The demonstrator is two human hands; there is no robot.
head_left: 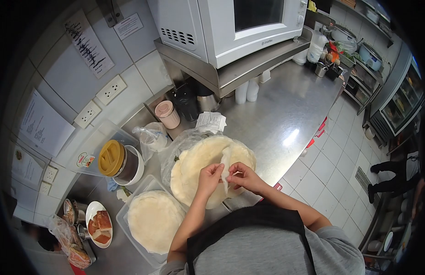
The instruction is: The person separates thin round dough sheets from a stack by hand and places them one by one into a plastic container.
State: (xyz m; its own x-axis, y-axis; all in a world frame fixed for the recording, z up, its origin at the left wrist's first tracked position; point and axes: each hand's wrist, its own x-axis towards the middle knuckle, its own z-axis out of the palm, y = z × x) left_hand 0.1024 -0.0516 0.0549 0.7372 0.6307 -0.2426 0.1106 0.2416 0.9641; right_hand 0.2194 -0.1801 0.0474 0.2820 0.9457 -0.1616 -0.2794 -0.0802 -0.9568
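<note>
My left hand [209, 178] and my right hand [244, 178] are close together, each pinching a thin, pale dough wrapper [226, 158]. The wrapper hangs edge-on between my fingertips, so its full shape does not show. Beneath my hands lies a wide pile of round, pale dough wrappers [187, 167], with clear plastic wrap [169, 151] bunched along its left and far side. To the left, a second round stack of wrappers [156, 220] rests inside a clear plastic container [122, 215].
A microwave [212, 48] sits on a raised metal shelf [263, 57] above the steel counter [286, 110]. Left are a yellow-lidded jar [112, 158], a pink canister [167, 114] and a plate of bread pieces [100, 227]. Another person's legs [391, 176] show at the right.
</note>
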